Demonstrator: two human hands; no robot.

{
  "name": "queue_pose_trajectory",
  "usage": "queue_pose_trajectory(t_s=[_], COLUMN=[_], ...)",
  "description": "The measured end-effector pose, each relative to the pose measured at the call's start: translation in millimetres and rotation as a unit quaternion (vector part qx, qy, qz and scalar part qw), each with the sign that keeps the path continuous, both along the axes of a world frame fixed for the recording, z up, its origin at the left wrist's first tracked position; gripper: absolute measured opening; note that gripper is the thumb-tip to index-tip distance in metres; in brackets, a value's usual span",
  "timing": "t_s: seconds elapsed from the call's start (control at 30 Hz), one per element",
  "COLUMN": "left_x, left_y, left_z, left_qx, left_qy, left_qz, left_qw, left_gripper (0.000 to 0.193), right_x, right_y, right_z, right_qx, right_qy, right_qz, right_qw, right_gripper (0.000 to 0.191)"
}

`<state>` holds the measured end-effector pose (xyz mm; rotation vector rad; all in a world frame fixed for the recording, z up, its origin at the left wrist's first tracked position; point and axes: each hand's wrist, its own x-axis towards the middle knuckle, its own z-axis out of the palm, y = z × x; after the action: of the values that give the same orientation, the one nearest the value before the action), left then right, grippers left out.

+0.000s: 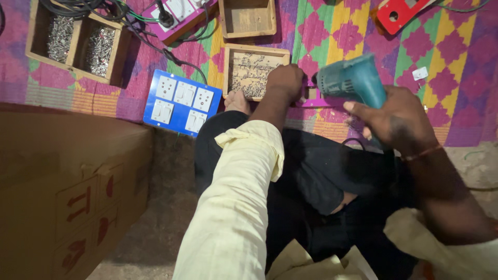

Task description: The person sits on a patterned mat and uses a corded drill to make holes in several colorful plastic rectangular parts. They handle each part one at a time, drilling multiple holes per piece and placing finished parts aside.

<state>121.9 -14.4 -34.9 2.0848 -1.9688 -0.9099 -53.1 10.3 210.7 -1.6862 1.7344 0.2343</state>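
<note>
Two hands work beside the wooden screw tray [255, 72]: the left hand [284, 80], fisted, presses a purple panel [315, 97] at the tray's right edge; the right hand [394, 120] clasps a teal drill [350, 80], nose pointing left toward it.

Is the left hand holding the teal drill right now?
No. The teal power drill is gripped by the right hand; the left hand rests by the wooden screw tray.

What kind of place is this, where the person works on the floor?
Probably a small floor-level workshop for assembling electrical switchboards. A blue switch panel lies on a patterned mat, wooden boxes of screws stand nearby, and the right hand holds a teal power drill.
</note>
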Motion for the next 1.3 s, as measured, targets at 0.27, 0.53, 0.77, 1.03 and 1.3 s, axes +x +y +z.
queue_pose_trajectory(t_s=[0.27, 0.53, 0.77, 1.03, 1.3], left_x=[5, 9, 9, 9, 11], left_y=[4, 5, 5, 4, 5], left_z=[5, 19, 22, 20, 24], left_qx=[-0.004, 0.044, 0.02, 0.044, 0.039], left_qy=[0.019, 0.015, 0.023, 0.024, 0.03], left_qz=[0.007, -0.013, 0.003, 0.012, 0.01], left_qw=[1.0, 0.999, 1.0, 0.999, 0.999], left_gripper=[0.032, 0.043, 0.038, 0.044, 0.041], right_x=[13, -7, -12, -13, -13], right_y=[4, 14, 16, 17, 21], right_z=[13, 9, -3, 3, 6], right_qx=[-0.005, -0.031, -0.03, -0.025, -0.034], right_qy=[-0.002, -0.097, -0.127, -0.11, -0.155], right_qz=[-0.004, -0.044, -0.081, -0.11, -0.095], right_qw=[1.0, 0.994, 0.988, 0.988, 0.983], right_gripper=[0.037, 0.03, 0.026, 0.029, 0.027])
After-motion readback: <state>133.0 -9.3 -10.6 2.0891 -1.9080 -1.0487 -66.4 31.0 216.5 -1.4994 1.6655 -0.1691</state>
